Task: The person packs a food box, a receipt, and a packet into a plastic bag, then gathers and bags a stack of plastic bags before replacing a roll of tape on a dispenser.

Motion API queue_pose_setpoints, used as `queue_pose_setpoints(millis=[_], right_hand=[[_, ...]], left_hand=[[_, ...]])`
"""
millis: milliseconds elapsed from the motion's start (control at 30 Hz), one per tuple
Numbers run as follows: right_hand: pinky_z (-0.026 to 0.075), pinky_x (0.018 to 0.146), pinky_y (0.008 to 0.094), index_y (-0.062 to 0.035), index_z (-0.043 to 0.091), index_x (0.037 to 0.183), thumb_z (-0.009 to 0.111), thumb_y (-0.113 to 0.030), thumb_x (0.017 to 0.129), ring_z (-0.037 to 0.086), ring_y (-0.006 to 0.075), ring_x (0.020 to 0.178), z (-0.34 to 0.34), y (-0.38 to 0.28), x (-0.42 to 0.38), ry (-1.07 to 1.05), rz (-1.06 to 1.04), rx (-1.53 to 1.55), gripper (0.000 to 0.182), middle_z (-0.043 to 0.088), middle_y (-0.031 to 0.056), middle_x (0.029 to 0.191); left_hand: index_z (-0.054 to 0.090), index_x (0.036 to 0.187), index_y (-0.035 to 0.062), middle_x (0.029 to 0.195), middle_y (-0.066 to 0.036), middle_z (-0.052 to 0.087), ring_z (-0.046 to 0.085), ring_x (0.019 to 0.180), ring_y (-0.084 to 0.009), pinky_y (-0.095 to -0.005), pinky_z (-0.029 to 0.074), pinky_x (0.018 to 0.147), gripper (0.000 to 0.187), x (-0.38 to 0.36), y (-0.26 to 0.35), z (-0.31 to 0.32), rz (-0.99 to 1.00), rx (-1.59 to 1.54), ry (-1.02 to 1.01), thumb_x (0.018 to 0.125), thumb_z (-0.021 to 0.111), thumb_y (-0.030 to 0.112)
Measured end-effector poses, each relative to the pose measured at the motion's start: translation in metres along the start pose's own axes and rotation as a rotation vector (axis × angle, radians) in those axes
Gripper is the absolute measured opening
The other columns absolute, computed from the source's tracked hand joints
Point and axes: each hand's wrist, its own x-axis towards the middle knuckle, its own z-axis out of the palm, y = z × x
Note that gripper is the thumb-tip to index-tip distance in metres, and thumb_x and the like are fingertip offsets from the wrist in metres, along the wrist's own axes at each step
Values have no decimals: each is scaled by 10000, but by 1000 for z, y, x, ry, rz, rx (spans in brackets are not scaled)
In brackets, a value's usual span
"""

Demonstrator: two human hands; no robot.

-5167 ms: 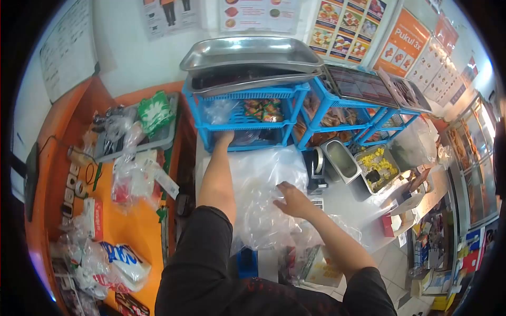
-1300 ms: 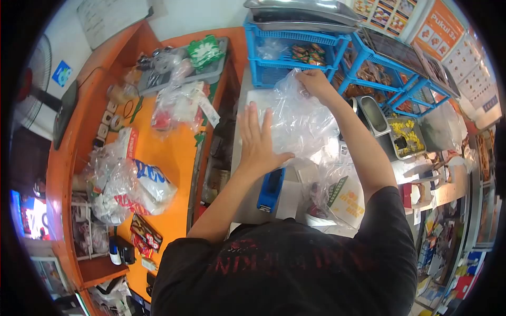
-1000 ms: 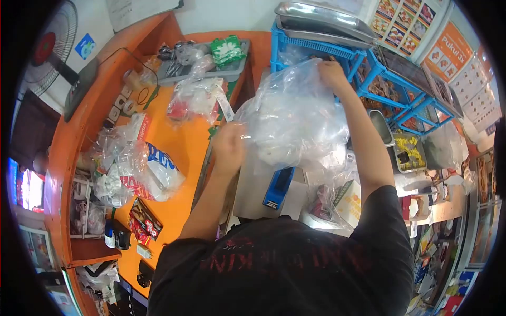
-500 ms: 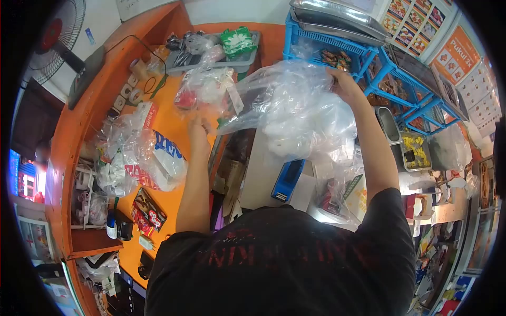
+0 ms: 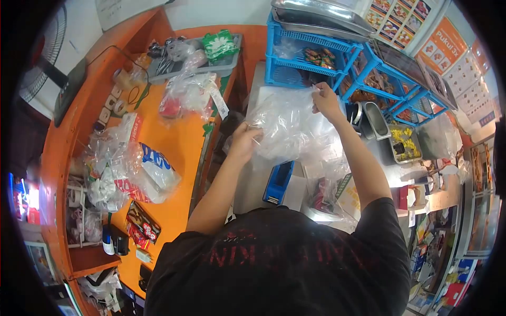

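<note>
A large clear plastic bag [image 5: 287,124], with whitish crumpled plastic showing through it, hangs between my two hands over the metal counter. My left hand [image 5: 244,141] is closed on its left side. At its upper right edge, my right hand [image 5: 325,101] pinches the plastic. Below the bag lies a blue box-shaped item [image 5: 279,182] on the counter. Another clear plastic bag [image 5: 329,192] with something red inside sits to the right of that item.
On the left, an orange counter [image 5: 176,134] holds plastic packs and a grey tray [image 5: 232,60] of bags. Blue tiered racks [image 5: 311,63] stand at the back. A container of yellow pieces [image 5: 406,145] and a steel pan [image 5: 375,120] are to the right.
My left hand has moved right, from over the orange counter to the bag's side. The bag is gathered lower and more compactly, and my right hand has shifted slightly left and down.
</note>
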Motion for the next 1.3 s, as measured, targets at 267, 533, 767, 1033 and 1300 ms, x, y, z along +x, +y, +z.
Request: queue_pose_setpoints(millis=[267,533,767,1033,1300], right_hand=[[433,470,293,-14,493,916,538,-41,726,556,155,479,-37,18,9,224,-366,-452,197,544,106,574],[455,531,365,-44,489,907,526,-114,808,587,296,583,-37,-32,-24,578,-793,-448,127,553,168,629],[446,579,454,-35,525,825,463,-152,839,561,379,670,-30,24,-45,-17,-329,-1085,133,566,221,716],[453,571,376,8,521,900,499,78,676,559,331,647,-22,-32,-78,-11,-909,-721,236,565,154,715],[450,570,358,13,522,920,486,80,691,574,316,641,-26,-44,-89,72,-851,-632,241,571,161,698]], left_hand=[[469,724,6,633,-105,466,485,586,-165,-280,395,542,107,-36,57,-33,717,1141,161,659,522,-60],[507,806,12,714,-126,513,493,655,-287,-347,407,614,150,-69,111,-69,1005,958,751,745,579,128],[539,910,0,925,-196,549,528,886,-341,-431,413,795,459,-58,-2,-132,450,1911,328,675,656,377],[580,944,32,982,-113,574,536,939,-223,-316,413,791,281,11,104,18,622,1001,-213,789,595,265],[544,1123,12,1238,-95,479,434,1152,-190,-314,326,968,363,63,88,21,108,648,-802,772,603,81]])
